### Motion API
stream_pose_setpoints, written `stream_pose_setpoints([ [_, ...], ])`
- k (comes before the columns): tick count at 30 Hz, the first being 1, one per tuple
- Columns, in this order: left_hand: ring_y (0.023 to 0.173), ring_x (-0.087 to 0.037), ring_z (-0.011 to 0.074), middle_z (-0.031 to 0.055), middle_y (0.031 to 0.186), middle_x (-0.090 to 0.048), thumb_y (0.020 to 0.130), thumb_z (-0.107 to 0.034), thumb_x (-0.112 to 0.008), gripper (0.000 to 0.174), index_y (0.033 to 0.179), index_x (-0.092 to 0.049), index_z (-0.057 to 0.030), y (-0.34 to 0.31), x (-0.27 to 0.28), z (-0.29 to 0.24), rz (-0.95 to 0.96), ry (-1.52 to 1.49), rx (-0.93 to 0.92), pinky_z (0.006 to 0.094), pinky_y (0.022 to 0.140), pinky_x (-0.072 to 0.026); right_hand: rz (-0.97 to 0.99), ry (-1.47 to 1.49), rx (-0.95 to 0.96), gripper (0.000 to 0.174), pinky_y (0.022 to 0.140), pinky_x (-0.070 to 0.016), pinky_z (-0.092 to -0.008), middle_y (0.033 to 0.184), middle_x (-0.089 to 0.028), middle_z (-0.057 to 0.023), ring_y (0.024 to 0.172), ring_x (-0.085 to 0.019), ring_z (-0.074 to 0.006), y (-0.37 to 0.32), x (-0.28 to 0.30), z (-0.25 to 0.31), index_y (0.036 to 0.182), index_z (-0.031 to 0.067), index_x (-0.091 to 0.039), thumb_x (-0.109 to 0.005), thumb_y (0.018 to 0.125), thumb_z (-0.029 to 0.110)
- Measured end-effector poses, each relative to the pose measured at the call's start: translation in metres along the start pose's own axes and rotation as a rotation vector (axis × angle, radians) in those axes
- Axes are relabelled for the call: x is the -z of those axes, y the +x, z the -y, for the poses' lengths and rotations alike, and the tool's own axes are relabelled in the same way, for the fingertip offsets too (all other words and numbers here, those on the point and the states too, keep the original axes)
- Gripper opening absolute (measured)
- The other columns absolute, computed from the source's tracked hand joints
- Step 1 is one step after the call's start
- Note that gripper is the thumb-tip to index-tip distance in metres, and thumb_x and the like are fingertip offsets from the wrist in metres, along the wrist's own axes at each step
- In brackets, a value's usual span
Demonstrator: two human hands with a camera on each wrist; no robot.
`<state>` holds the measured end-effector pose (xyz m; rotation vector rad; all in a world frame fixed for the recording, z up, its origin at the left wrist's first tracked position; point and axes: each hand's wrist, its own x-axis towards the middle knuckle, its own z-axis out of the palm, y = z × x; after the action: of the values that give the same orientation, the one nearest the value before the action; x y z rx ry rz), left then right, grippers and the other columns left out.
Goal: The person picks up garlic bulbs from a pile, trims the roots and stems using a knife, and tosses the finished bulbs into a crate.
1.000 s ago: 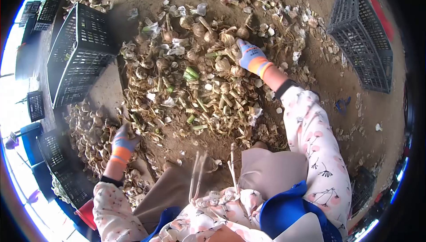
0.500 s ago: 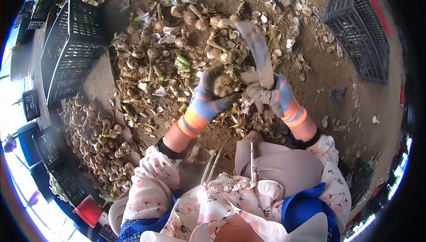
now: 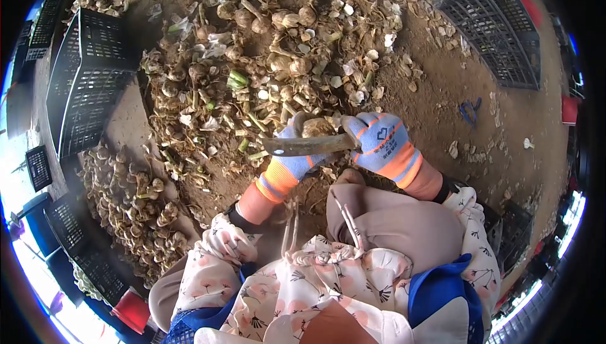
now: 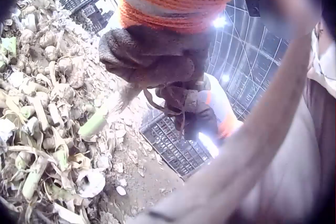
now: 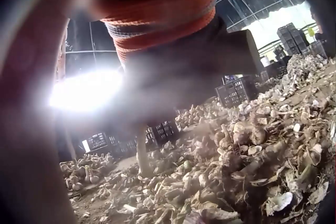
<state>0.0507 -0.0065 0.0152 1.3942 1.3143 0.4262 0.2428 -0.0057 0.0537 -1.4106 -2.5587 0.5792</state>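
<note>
Garlic bulb (image 3: 319, 127) gripped in left hand (image 3: 295, 162), knife (image 3: 309, 146) held in right hand (image 3: 383, 146)

The bulb is held in front of the body, above the littered ground (image 3: 429, 123), with the gloved left fingers curled round it. The knife is grasped by the closed right fingers, its blade turned sideways across the left hand, just beside the bulb; whether bulb and blade touch cannot be told. In the left wrist view, a green-ended stem (image 4: 95, 121) is seen jutting from beneath the left glove. Beyond the hands, the ground is covered by garlic, cut stems and papery skins. A heap of bulbs (image 3: 129, 208) is seen at the left. The scene is flanked by a black crate (image 3: 95, 91) on the left and a second crate (image 3: 489, 25) on the right.
</note>
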Motion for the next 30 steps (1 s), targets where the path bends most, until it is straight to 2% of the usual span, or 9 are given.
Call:
stream_pose_setpoints([
  [5, 0.073, -0.062, 0.0169, 0.0068, 0.078, -0.064, 0.056, -0.029, -0.080, 0.060, 0.101, -0.052, 0.0002, -0.001, -0.010, 0.008, -0.091, -0.123, -0.136, 0.0303, 0.066, -0.0500, 0.041, 0.031, -0.039, 0.038, 0.064, -0.0477, -0.0382, 0.075, -0.056, -0.0070, 0.072, -0.059, -0.0265, -0.006, -0.004, 0.001, 0.085, 0.0098, -0.052, -0.074, 0.056, 0.019],
  [6, 0.073, -0.061, 0.0156, 0.0064, 0.078, -0.063, 0.056, -0.028, -0.080, 0.059, 0.100, -0.052, 0.0001, 0.008, -0.011, 0.018, -0.101, 0.189, -0.585, 0.0298, 0.067, -0.0499, 0.018, 0.055, -0.042, 0.038, 0.064, -0.0477, -0.0384, 0.075, -0.057, -0.0074, 0.072, -0.059, -0.0269, -0.006, -0.005, -0.001, 0.086, 0.0097, -0.053, -0.075, 0.055, 0.019],
  [8, 0.073, -0.060, 0.0144, 0.0060, 0.078, -0.062, 0.056, -0.027, -0.081, 0.058, 0.099, -0.052, 0.0001, 0.004, -0.012, 0.020, -0.104, 0.506, -1.025, 0.0292, 0.067, -0.0497, -0.092, 0.052, -0.030, 0.031, 0.063, -0.0480, -0.0387, 0.078, -0.059, -0.0096, 0.073, -0.060, -0.0287, -0.008, -0.010, -0.014, 0.086, 0.0104, -0.055, -0.070, 0.060, 0.018],
  [10, 0.086, -0.056, 0.0127, 0.0058, 0.093, -0.060, 0.057, -0.020, -0.079, 0.057, 0.104, -0.053, -0.0020, -0.025, 0.004, -0.034, 0.072, -0.400, 0.068, 0.0268, 0.079, -0.0446, 0.055, -0.066, -0.513, 0.024, 0.063, -0.0486, -0.0412, 0.079, -0.062, -0.0159, 0.073, -0.061, -0.0334, -0.021, -0.060, -0.089, 0.093, 0.0068, -0.056, -0.055, 0.073, 0.020],
  [14, 0.083, -0.057, 0.0187, 0.0102, 0.096, -0.057, 0.059, -0.016, -0.080, 0.062, 0.110, -0.049, -0.0014, -0.025, 0.013, -0.030, -0.183, -0.098, -0.357, 0.0300, 0.074, -0.0467, -0.111, 0.139, -0.829, 0.013, 0.063, -0.0492, -0.0318, 0.078, -0.062, -0.0170, 0.069, -0.062, -0.0229, -0.069, -0.036, -0.112, 0.083, 0.0040, -0.058, -0.058, 0.078, 0.017],
  [17, 0.080, -0.059, 0.0281, 0.0120, 0.097, -0.056, 0.062, -0.015, -0.077, 0.063, 0.115, -0.046, -0.0046, -0.011, 0.014, -0.004, -0.106, 0.332, -0.683, 0.0336, 0.072, -0.0482, -0.245, 0.641, -0.498, 0.012, 0.062, -0.0481, -0.0268, 0.075, -0.062, -0.0128, 0.068, -0.061, -0.0172, -0.041, -0.020, -0.073, 0.084, 0.0049, -0.059, -0.062, 0.073, 0.011],
  [20, 0.075, -0.059, 0.0240, 0.0088, 0.099, -0.055, 0.065, -0.014, -0.069, 0.054, 0.114, -0.047, -0.0072, -0.002, 0.008, 0.013, -0.070, 0.627, -0.902, 0.0332, 0.063, -0.0478, 0.094, 0.641, -0.317, 0.008, 0.060, -0.0460, -0.0249, 0.072, -0.060, -0.0045, 0.063, -0.053, -0.0124, -0.009, -0.007, -0.039, 0.080, 0.0028, -0.058, -0.058, 0.075, 0.009],
  [25, 0.062, -0.055, 0.0174, 0.0063, 0.093, -0.053, 0.067, -0.013, -0.063, 0.040, 0.106, -0.051, -0.0098, -0.005, 0.007, 0.008, -0.044, 0.821, -1.108, 0.0295, 0.055, -0.0447, 0.340, 0.332, -0.199, 0.033, 0.074, -0.0479, -0.0372, 0.088, -0.064, -0.0163, 0.086, -0.060, -0.0324, 0.021, -0.018, -0.036, 0.100, 0.0058, -0.061, -0.059, 0.072, 0.021],
  [30, 0.061, -0.055, 0.0180, 0.0064, 0.090, -0.053, 0.065, -0.014, -0.063, 0.041, 0.104, -0.052, -0.0112, -0.011, 0.010, 0.013, -0.191, 0.810, -1.168, 0.0303, 0.051, -0.0446, 0.408, 0.570, -0.294, 0.031, 0.074, -0.0479, -0.0375, 0.089, -0.064, -0.0160, 0.085, -0.060, -0.0331, 0.012, -0.040, -0.048, 0.097, 0.0052, -0.061, -0.059, 0.072, 0.024],
])
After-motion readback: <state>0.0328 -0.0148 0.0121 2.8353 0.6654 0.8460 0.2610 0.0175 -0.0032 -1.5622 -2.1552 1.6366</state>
